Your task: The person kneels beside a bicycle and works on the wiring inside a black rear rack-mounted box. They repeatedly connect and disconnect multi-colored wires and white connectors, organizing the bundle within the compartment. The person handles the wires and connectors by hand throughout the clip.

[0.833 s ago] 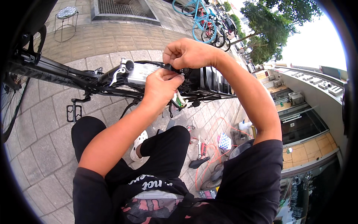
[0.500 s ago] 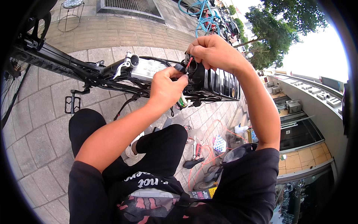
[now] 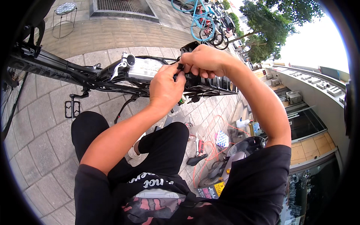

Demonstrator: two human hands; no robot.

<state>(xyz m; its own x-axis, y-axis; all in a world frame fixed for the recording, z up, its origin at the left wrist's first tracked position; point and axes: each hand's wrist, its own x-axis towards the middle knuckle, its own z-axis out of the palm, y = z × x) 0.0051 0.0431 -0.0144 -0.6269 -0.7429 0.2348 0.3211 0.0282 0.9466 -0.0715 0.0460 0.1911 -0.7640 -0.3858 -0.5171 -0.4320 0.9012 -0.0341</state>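
A black bicycle point(image 3: 56, 64) stretches across in front of me, its seat tube bare, with a silver quick-release lever point(image 3: 119, 69) at the clamp. Behind the seat tube lies a silver ribbed box point(image 3: 147, 68). My left hand point(image 3: 165, 86) is closed over that box's rear end, thumb and fingers pinching a small black piece point(image 3: 180, 66), perhaps a connector. Right against it, my right hand point(image 3: 206, 62) comes down from above, its thumb and forefinger pressed together on the same piece and the other fingers curled. Both hands hide most of the wiring around it.
A saddle on its post point(image 3: 197, 159) lies on the paving, near an orange cord point(image 3: 212, 150) and a blue-and-white packet point(image 3: 222, 139). A scooter point(image 3: 243, 148) stands at my right. A stool point(image 3: 65, 9) and parked bicycles point(image 3: 202, 22) are farther off.
My right hand has lowered and moved left to meet my left hand. The red wire seen between them before is now hidden. The view has shifted slightly.
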